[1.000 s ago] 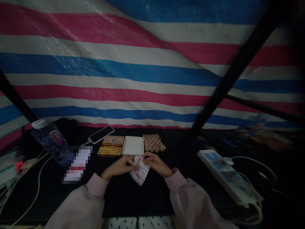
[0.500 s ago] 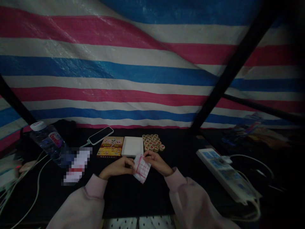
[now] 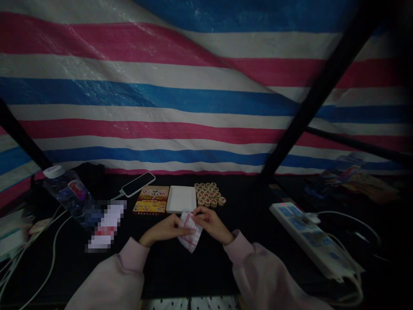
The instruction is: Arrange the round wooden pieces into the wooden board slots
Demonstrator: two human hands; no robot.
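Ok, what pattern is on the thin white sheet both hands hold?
Reddish pink grid lines cross the sheet; head view.

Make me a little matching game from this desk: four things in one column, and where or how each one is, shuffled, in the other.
1. White sheet with red lines
2. White tray
3. Phone
4. Power strip

A. Between the colourful box and the round pieces
B. Has a plug in it
C. Held by the left hand and right hand
D. Screen dark

Pairs: 1-C, 2-A, 3-D, 4-B.
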